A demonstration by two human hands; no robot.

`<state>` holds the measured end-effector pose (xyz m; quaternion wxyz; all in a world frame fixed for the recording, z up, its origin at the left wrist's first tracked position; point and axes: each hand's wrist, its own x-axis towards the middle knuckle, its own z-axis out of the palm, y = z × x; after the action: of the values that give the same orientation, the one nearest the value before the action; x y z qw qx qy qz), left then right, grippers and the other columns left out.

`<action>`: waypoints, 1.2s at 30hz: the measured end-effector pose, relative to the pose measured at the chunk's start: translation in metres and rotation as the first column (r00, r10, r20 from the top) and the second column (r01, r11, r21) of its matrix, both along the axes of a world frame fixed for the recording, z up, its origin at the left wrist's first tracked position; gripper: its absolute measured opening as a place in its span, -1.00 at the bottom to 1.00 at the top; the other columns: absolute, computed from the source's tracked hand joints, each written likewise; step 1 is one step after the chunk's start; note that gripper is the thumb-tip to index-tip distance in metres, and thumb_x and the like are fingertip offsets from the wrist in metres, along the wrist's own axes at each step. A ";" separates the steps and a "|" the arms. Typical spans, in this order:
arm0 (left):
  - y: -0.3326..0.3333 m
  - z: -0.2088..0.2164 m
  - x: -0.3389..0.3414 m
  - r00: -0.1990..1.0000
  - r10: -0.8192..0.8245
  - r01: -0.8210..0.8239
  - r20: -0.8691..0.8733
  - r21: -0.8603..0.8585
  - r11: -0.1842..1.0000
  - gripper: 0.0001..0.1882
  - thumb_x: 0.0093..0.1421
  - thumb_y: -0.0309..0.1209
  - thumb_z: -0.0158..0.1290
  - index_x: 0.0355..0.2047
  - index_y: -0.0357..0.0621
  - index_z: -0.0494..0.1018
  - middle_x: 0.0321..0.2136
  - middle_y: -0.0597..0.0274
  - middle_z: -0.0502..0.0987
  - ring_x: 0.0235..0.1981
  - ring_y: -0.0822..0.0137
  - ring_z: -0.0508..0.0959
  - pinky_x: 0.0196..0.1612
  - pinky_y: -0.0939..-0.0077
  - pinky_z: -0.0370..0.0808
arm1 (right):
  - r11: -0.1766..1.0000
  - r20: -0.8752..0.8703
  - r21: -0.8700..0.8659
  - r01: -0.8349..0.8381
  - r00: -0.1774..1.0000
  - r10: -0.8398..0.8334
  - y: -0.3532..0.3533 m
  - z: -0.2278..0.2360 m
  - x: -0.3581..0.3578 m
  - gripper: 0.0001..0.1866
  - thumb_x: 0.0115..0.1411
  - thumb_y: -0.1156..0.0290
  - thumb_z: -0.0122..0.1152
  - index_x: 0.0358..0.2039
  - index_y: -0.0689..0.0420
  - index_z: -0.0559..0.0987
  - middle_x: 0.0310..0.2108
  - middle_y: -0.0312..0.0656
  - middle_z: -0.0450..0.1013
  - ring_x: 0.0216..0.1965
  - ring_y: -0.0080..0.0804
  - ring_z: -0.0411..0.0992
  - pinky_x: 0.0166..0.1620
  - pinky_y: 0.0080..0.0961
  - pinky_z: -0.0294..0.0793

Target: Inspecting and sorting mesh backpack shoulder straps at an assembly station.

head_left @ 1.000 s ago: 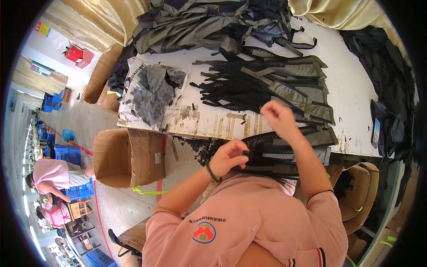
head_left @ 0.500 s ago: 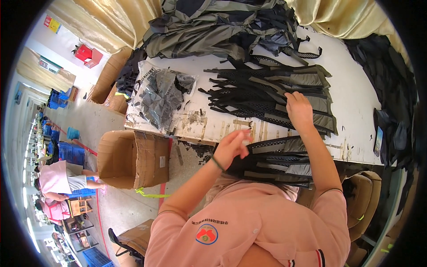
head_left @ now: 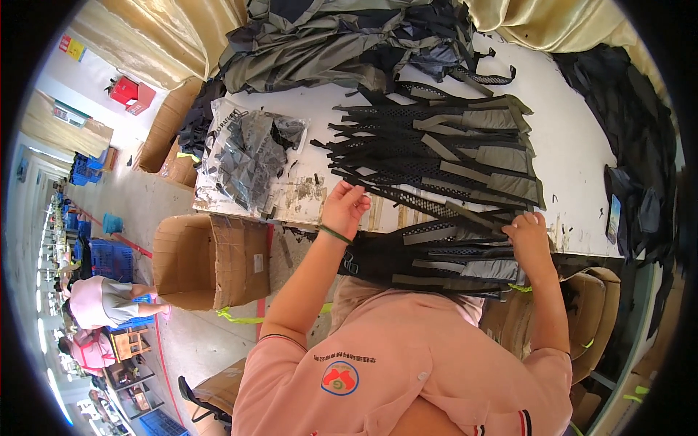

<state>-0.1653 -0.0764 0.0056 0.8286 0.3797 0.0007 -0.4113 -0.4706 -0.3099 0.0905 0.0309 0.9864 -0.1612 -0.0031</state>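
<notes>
My left hand (head_left: 345, 209) is closed, pinching the narrow black end of a mesh strap (head_left: 429, 203) at the table's front edge. My right hand (head_left: 528, 236) grips the wider grey end of this strap, fingers pressed together. Between my hands the strap runs slantwise, its left end farther away. Just beyond lies a fanned row of similar black mesh and grey fabric straps (head_left: 502, 156), narrow ends to the left. Nearer to me, several more such straps (head_left: 465, 270) lie stacked across my lap, partly below the table edge.
A clear plastic bag of dark pieces (head_left: 251, 156) lies on the white table (head_left: 574, 145), left of the straps. Dark and olive fabric (head_left: 320, 54) is heaped behind. Black fabric (head_left: 629, 160) hangs at the right. An open cardboard box (head_left: 211, 261) stands on the floor at left.
My right hand has come off the row toward me, now gripping one strap's wide end. My left hand has moved left and away from me, and now pinches the narrow end.
</notes>
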 end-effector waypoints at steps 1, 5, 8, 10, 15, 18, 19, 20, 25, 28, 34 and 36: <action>0.003 0.003 -0.007 0.998 0.008 -0.010 0.061 0.034 0.999 -0.91 0.15 -0.59 0.00 -0.40 -0.09 0.35 -0.49 0.28 0.49 -0.50 0.41 0.52 -0.39 0.54 0.49 | 0.996 -0.060 0.013 0.086 0.995 -0.085 0.003 -0.002 0.005 -0.63 -0.16 0.51 0.26 -0.23 0.11 0.56 -0.32 -0.14 0.39 -0.15 -0.19 0.34 0.05 -0.32 0.26; 0.013 0.008 -0.033 0.983 -0.002 -0.006 0.183 0.048 0.999 -0.89 0.15 -0.61 -0.01 -0.37 -0.12 0.32 -0.46 0.21 0.50 -0.47 0.33 0.56 -0.36 0.47 0.54 | 0.827 0.445 0.519 -0.215 0.894 -0.047 0.048 0.011 0.094 -0.46 -0.01 0.38 0.29 0.03 0.12 0.39 -0.02 -0.02 0.36 0.02 -0.04 0.30 0.07 -0.30 0.29; 0.008 0.021 -0.044 0.972 -0.027 0.019 0.234 0.037 0.999 -0.90 0.16 -0.60 -0.01 -0.35 -0.14 0.34 -0.43 0.19 0.51 -0.46 0.33 0.55 -0.35 0.50 0.51 | 0.473 0.587 0.730 -0.494 0.807 -0.063 0.088 -0.020 0.155 -0.57 0.07 0.47 0.20 -0.01 0.20 0.39 -0.10 0.01 0.39 -0.06 -0.06 0.37 0.01 -0.39 0.33; 0.011 0.023 -0.040 0.974 -0.123 0.116 0.191 0.044 0.992 -0.95 0.17 -0.56 0.00 -0.37 -0.16 0.36 -0.43 0.20 0.51 -0.45 0.36 0.54 -0.34 0.54 0.48 | 0.400 0.593 0.753 -0.523 0.802 -0.067 0.099 -0.046 0.176 -0.66 0.08 0.49 0.17 -0.09 0.21 0.44 -0.25 0.00 0.43 -0.20 -0.09 0.42 -0.13 -0.40 0.39; 0.041 -0.004 0.060 0.826 -0.230 -0.044 0.515 0.465 0.884 -0.84 0.19 -0.42 0.01 -0.24 -0.21 0.43 -0.42 0.24 0.52 -0.43 0.39 0.52 -0.32 0.55 0.43 | 0.444 0.529 0.792 -0.420 0.834 -0.155 0.106 -0.071 0.195 -0.79 0.11 0.47 0.13 -0.22 0.23 0.51 -0.43 -0.06 0.39 -0.37 -0.11 0.40 -0.31 -0.41 0.37; 0.067 -0.018 0.151 0.273 -0.537 -0.703 0.798 0.547 0.455 -0.69 0.09 -0.36 0.11 -0.15 -0.17 0.44 -0.38 0.12 0.52 -0.38 0.18 0.53 -0.24 0.42 0.45 | 0.541 0.507 0.746 -0.389 0.858 -0.082 0.104 -0.082 0.197 -0.79 0.15 0.37 0.10 -0.24 0.18 0.54 -0.42 -0.10 0.40 -0.37 -0.12 0.40 -0.30 -0.41 0.37; 0.075 -0.020 0.168 0.207 -0.582 -0.796 0.786 0.481 0.367 -0.64 0.03 -0.34 0.15 -0.14 -0.15 0.45 -0.38 0.10 0.51 -0.34 0.12 0.52 -0.21 0.38 0.45 | 0.563 0.485 0.738 -0.372 0.873 -0.058 0.103 -0.088 0.196 -0.80 0.15 0.35 0.10 -0.25 0.15 0.55 -0.41 -0.12 0.40 -0.36 -0.13 0.41 -0.30 -0.40 0.38; 0.075 -0.016 0.176 0.143 -0.631 -0.871 0.762 0.399 0.286 -0.59 -0.02 -0.32 0.19 -0.13 -0.13 0.46 -0.38 0.08 0.50 -0.31 0.06 0.51 -0.17 0.33 0.44 | 0.589 0.460 0.728 -0.350 0.887 -0.042 0.101 -0.091 0.195 -0.80 0.16 0.33 0.09 -0.26 0.12 0.56 -0.41 -0.13 0.40 -0.36 -0.14 0.41 -0.30 -0.39 0.38; 0.075 -0.006 0.187 0.267 -0.773 -0.756 0.575 0.622 0.202 -0.61 -0.03 -0.29 0.19 -0.17 -0.11 0.47 -0.28 0.10 0.46 -0.20 0.06 0.47 -0.12 0.25 0.43 | 0.552 0.446 0.757 -0.350 0.894 -0.046 0.097 -0.096 0.195 -0.83 0.12 0.32 0.13 -0.37 0.11 0.60 -0.43 -0.17 0.42 -0.39 -0.16 0.42 -0.32 -0.38 0.40; 0.074 -0.006 0.184 0.325 -0.787 -0.689 0.524 0.701 0.182 -0.65 0.00 -0.29 0.16 -0.17 -0.07 0.46 -0.23 0.11 0.45 -0.13 0.05 0.44 -0.09 0.22 0.42 | 0.558 0.432 0.758 -0.339 0.901 -0.039 0.095 -0.095 0.197 -0.82 0.10 0.30 0.16 -0.39 0.11 0.60 -0.44 -0.18 0.45 -0.40 -0.16 0.43 -0.32 -0.40 0.41; 0.067 -0.003 0.171 0.151 -0.736 -0.819 0.660 0.500 0.281 -0.73 0.03 -0.33 0.14 -0.24 -0.11 0.48 -0.29 0.12 0.48 -0.24 0.09 0.49 -0.19 0.27 0.47 | 0.432 0.403 0.842 -0.323 0.909 -0.105 0.085 -0.092 0.197 -0.86 0.11 0.40 0.14 -0.38 0.18 0.58 -0.50 -0.16 0.49 -0.48 -0.35 0.45 -0.37 -0.46 0.42; 0.065 -0.004 0.164 0.084 -0.683 -0.844 0.726 0.416 0.338 -0.75 0.04 -0.36 0.13 -0.25 -0.16 0.48 -0.31 0.13 0.50 -0.30 0.14 0.53 -0.24 0.32 0.49 | 0.116 0.189 0.979 -0.167 0.959 -0.212 0.086 -0.075 0.195 -0.86 0.14 0.46 0.11 -0.35 0.24 0.56 -0.52 -0.22 0.49 -0.55 -0.54 0.42 -0.45 -0.58 0.43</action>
<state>-0.0017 -0.0117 0.0021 0.2072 0.9249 -0.2891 0.1347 -0.2759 -0.2244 0.0158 -0.6560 0.7418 -0.1355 0.0309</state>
